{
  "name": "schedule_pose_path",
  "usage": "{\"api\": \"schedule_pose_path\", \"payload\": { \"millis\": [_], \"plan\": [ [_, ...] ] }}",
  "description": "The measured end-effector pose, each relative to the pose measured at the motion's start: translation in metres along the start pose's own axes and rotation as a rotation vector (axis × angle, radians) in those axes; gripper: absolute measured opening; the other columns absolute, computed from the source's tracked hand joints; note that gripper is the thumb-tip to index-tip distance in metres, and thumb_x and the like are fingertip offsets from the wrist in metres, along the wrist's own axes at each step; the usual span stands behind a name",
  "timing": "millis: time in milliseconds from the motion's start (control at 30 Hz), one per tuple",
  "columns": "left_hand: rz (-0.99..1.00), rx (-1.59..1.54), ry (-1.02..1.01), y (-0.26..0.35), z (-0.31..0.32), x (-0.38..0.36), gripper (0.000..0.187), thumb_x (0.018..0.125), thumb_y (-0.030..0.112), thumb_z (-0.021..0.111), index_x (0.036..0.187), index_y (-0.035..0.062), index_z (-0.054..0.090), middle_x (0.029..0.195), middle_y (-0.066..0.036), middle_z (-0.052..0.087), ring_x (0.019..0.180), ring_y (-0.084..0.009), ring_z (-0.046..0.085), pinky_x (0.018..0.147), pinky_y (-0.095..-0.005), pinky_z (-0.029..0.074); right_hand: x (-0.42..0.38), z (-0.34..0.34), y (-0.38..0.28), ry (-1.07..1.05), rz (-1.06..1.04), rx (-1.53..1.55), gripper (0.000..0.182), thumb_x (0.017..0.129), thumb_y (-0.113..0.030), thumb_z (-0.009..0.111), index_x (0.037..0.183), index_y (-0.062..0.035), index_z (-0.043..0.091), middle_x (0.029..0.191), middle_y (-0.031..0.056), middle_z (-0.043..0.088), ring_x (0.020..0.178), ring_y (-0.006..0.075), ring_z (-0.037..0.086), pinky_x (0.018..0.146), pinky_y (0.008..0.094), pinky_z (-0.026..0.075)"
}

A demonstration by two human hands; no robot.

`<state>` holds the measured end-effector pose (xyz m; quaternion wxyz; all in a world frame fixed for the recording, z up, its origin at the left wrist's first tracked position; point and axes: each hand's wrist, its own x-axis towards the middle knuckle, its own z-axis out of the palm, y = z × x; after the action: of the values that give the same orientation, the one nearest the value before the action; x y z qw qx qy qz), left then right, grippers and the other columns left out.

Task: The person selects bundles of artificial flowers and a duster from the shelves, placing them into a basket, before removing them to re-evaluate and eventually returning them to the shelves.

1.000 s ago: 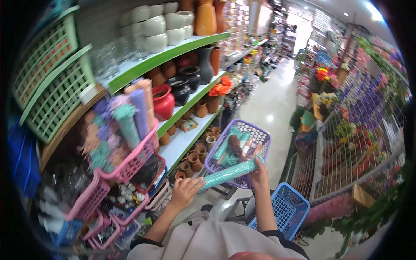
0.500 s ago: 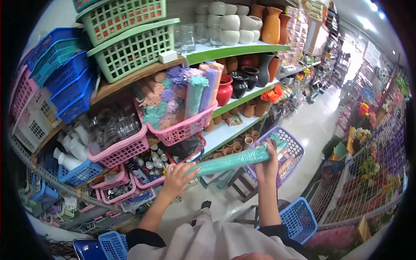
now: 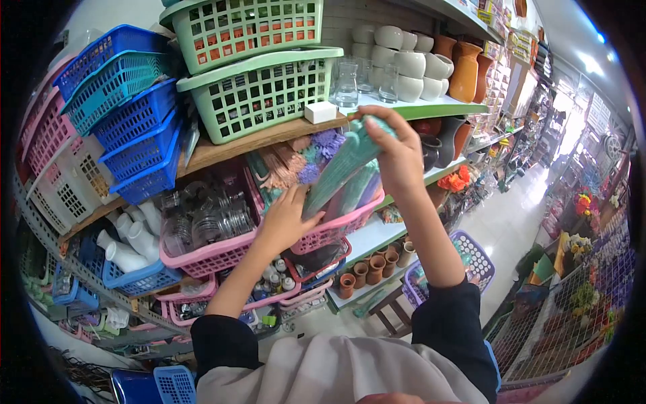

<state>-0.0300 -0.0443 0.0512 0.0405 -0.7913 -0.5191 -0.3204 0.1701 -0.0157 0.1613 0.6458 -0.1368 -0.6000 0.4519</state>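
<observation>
A long teal bundle [image 3: 350, 161] in shiny clear wrap, perhaps thin stems, is tilted in front of the pink basket [image 3: 336, 234]. My right hand [image 3: 402, 153] is closed around its upper end, with the thumb over the tip. At its lower end, my left hand [image 3: 286, 217] is closed on it, the fingers partly hidden. Behind the bundle, the basket holds similar bundles in peach, purple and teal, some showing fluffy ends, such as the peach bundles [image 3: 281, 165].
Green baskets [image 3: 262, 94] and a small white box [image 3: 320, 112] stand on the wooden shelf above. Glass jars [image 3: 347, 84] and white pots [image 3: 408, 64] sit to the right. A purple basket [image 3: 476, 252] is lower right, beside the aisle. Blue baskets [image 3: 138, 138] are stacked left.
Both hands have raised the teal bundle from over the floor to the pink basket on the shelf. It has gone from nearly level to steeply tilted, and the view has shifted left.
</observation>
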Motion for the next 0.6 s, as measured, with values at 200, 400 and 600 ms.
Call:
{"api": "schedule_pose_path", "payload": {
  "millis": [200, 400, 600],
  "plan": [
    [-0.162, 0.016, -0.182, -0.029, 0.049, 0.002, 0.033, 0.079, 0.026, 0.062, 0.094, -0.0022, 0.054, 0.081, -0.022, 0.062, 0.078, -0.0395, 0.06, 0.07, -0.0471, 0.048, 0.015, -0.001, 0.065, -0.146, 0.133, -0.318, 0.025, 0.086, -0.014, 0.061, 0.108, -0.0019, 0.06, 0.103, 0.0035, 0.062, 0.094, 0.0101, 0.056, 0.085, 0.0266, 0.044],
    [-0.218, 0.047, -0.238, -0.044, 0.068, 0.008, 0.037, 0.075, 0.029, 0.067, 0.09, -0.0038, 0.058, 0.079, -0.024, 0.062, 0.076, -0.0402, 0.061, 0.068, -0.0468, 0.048, 0.025, -0.007, 0.069, -0.351, -0.152, -0.855, 0.035, 0.077, -0.019, 0.068, 0.107, -0.0016, 0.061, 0.102, 0.0162, 0.061, 0.096, 0.0315, 0.058, 0.086, 0.0343, 0.045],
    [-0.264, 0.025, -0.266, -0.035, 0.074, 0.019, 0.04, 0.075, 0.027, 0.068, 0.092, -0.0064, 0.055, 0.076, -0.025, 0.062, 0.075, -0.042, 0.061, 0.065, -0.048, 0.049, 0.031, -0.014, 0.069, -0.423, -0.169, -1.272, 0.042, 0.073, -0.016, 0.072, 0.111, -0.005, 0.059, 0.108, 0.0132, 0.052, 0.1, 0.0314, 0.053, 0.088, 0.0388, 0.043]
  ]
}}
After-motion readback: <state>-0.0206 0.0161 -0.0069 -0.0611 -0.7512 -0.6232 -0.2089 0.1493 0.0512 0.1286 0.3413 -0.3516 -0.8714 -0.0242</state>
